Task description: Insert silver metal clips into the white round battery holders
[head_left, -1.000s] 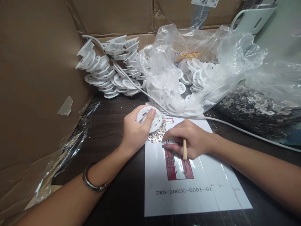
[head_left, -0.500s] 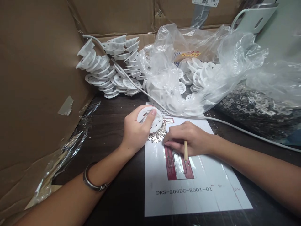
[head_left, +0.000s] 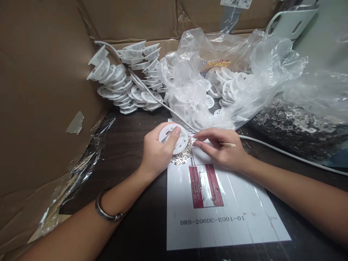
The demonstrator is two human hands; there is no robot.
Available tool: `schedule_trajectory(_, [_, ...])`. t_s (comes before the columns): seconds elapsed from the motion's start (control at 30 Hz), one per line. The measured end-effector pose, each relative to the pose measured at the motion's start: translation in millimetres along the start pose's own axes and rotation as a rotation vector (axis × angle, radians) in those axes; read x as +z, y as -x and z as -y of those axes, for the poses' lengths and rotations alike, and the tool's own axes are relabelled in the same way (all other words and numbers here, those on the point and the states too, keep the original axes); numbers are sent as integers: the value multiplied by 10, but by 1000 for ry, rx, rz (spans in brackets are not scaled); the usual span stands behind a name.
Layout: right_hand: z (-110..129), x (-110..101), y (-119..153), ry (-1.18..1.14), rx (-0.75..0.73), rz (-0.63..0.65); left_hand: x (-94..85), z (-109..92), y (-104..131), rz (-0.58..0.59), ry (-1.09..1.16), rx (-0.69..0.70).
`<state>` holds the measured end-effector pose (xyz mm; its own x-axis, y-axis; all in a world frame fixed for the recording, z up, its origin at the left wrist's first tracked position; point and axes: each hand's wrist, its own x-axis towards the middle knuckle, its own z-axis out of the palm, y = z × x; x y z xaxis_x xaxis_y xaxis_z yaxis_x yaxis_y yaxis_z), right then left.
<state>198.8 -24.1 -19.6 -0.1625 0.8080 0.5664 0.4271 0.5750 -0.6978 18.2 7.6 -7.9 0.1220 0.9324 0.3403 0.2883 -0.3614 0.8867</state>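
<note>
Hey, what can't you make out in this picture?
Head view: back of the white disc, hidden by its front and left hand.
Head view: rest of the tan stick, covered by right hand.
Head view: white label, top cut off by the frame's edge, print too small.

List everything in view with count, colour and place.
Disc: one, white, centre
Metal pieces: many, silvery, by disc
Stick: one, pale, right of centre
Paper: one, white, lower centre
Other discs: many, white, back left and bagged
Disc bag: one, clear, back centre
Metal-parts bag: one, clear, right
Cable: one, white, across middle
Slotted container: one, white, upper right
Cardboard: several panels, brown, left and back
Label: one, white, top
Tape strip: one, grey, top
Scrap: one, pale, left cardboard
Film: count unclear, clear, lower left
Table: one, dark, beneath
Bracelet: one, silvery, lower left
Left hand: one, bare, on disc
Right hand: one, bare, around stick
</note>
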Motion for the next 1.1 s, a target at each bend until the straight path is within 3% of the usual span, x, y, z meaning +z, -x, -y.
schedule_trajectory(0.27, [-9, -3, 5, -29, 121, 20, -6, 0, 5, 1, -15, 6])
schedule_trajectory(1.1, [-41, 5, 18, 9, 31, -57, -6, -18, 19, 79, 2, 27])
